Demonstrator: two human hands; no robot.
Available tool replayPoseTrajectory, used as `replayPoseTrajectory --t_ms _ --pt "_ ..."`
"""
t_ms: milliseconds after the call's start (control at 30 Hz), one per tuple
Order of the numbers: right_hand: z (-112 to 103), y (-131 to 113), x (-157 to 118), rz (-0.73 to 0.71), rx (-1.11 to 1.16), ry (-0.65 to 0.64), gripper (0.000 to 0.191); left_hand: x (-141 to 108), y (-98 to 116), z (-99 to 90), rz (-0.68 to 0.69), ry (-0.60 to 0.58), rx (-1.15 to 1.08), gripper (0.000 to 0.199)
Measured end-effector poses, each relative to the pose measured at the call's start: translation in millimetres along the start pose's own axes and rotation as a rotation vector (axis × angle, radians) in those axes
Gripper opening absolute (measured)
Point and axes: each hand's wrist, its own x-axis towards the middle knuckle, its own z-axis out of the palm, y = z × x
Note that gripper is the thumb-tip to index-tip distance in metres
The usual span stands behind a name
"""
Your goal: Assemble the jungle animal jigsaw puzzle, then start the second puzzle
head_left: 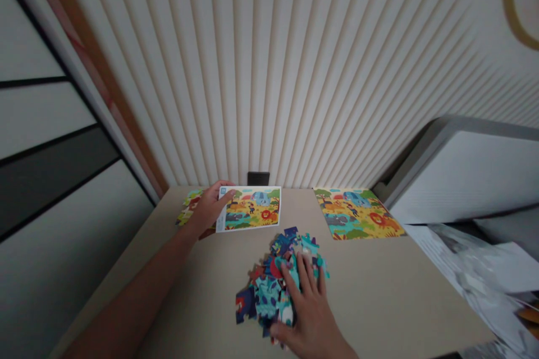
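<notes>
At the back left of the table, my left hand (214, 205) grips the left edge of a white-bordered picture card (252, 207) showing a lion, an elephant and a hippo, its thumb on the front. Partly hidden behind that hand and card lies another colourful picture (189, 207). My right hand (310, 305) rests with spread fingers on the right side of a heap of jigsaw puzzle pieces (267, 291), mostly blue, teal and red. The heap lies near the middle front of the table. Some pieces under the palm are hidden.
A matching animal picture sheet (356, 216) lies flat at the back right of the beige table (379, 286). A ribbed white wall (269, 67) rises behind. Clear plastic and papers (475, 258) crowd the right edge, beside a grey-white panel (463, 179).
</notes>
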Motion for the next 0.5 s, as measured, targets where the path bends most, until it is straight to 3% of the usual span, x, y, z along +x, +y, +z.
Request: replayPoseTrajectory --t_ms 300,500 --pt "10.7 -26.8 47.9 0.051 0.025 0.053 0.088 5.7 0.0 -16.2 0.03 0.089 -0.011 0.067" --pt "-2.0 -22.6 48.6 0.004 0.087 0.091 0.078 8.3 -6.0 -16.3 0.019 0.123 -0.051 0.065"
